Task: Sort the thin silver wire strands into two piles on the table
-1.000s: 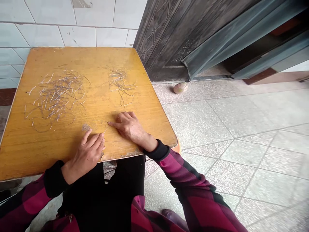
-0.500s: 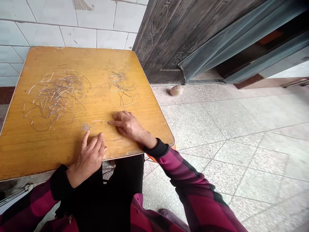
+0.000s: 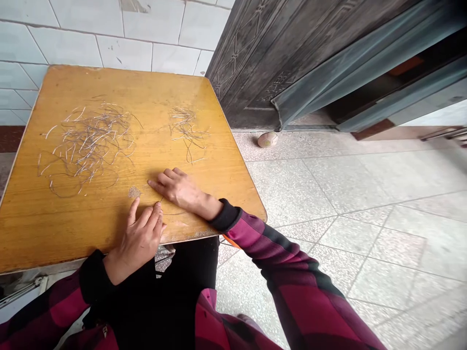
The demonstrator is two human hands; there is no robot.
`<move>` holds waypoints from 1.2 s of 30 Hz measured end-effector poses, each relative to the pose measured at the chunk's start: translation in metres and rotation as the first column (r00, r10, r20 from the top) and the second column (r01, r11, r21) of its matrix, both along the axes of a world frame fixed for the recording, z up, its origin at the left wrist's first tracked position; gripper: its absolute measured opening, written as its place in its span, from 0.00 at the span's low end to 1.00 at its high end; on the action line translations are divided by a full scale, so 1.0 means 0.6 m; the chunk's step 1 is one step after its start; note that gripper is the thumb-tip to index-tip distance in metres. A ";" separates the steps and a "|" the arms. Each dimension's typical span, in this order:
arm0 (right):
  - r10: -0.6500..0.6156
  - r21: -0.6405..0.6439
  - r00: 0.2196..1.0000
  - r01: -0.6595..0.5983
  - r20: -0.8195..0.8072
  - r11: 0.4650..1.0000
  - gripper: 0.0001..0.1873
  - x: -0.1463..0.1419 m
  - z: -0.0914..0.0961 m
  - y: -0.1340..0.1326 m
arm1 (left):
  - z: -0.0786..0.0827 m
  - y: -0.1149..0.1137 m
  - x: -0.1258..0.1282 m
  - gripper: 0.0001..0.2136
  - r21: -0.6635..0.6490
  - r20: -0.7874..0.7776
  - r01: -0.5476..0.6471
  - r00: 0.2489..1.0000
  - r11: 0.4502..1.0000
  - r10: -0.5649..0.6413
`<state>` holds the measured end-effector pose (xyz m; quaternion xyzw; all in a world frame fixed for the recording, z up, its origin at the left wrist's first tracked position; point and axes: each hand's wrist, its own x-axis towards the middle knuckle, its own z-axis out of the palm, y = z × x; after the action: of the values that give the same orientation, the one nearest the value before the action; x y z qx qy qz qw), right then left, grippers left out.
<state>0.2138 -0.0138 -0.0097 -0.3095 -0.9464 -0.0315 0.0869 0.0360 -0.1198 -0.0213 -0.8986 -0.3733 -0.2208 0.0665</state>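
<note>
At the yellow wooden table's (image 3: pixel 36 228) front edge, left hand (image 3: pixel 140 233) and right hand (image 3: pixel 178 187) lie flat, fingers spread, seemingly pinning one thin silvery wire strand (image 3: pixel 161 199); small wire heap (image 3: pixel 188 127) far-right, bigger tangled heap (image 3: pixel 87 141) left.

The square yellow-orange wooden tabletop (image 3: pixel 153 95) has a smooth lacquer with a soft sheen, though there's a small rough worn patch (image 3: pixel 134 192) where the finish is rubbed off. The big pile of thin silvery metal wire pieces (image 3: pixel 87 141) glints, same as the smaller wire bunch (image 3: pixel 188 130). The white wall tiles (image 3: pixel 73 43) look glazed and a bit chipped. The dark embossed metal door (image 3: pixel 262 58) is dull and weathered. The grey speckled stone floor tiles (image 3: pixel 346 194) are matt, and the magenta-and-black plaid sleeve (image 3: pixel 288 257) is soft woven cloth.
</note>
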 end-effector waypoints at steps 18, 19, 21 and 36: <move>-0.409 -0.172 0.660 0.395 -0.630 0.902 0.21 0.132 -0.030 -0.229 | -0.002 0.016 -0.032 0.14 -0.033 0.156 -0.037 0.987 0.999 0.042; -0.433 -0.195 0.628 0.413 -0.647 0.890 0.22 0.125 -0.042 -0.248 | -0.002 0.018 -0.034 0.15 -0.028 0.171 -0.052 0.984 0.998 0.056; -0.458 -0.214 0.586 0.438 -0.669 0.873 0.24 0.108 -0.065 -0.277 | 0.000 0.023 -0.038 0.18 -0.023 0.176 -0.088 0.980 0.996 0.090; -0.388 0.032 0.577 0.585 -0.718 0.810 0.27 0.070 -0.140 -0.294 | -0.043 0.013 -0.144 0.24 -0.154 0.274 -0.345 0.885 0.926 0.376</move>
<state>0.2558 -0.1900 -0.0934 -0.5339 -0.7090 -0.0650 0.4561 -0.0504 -0.1123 -0.0474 -0.7718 -0.5501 -0.3188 0.0039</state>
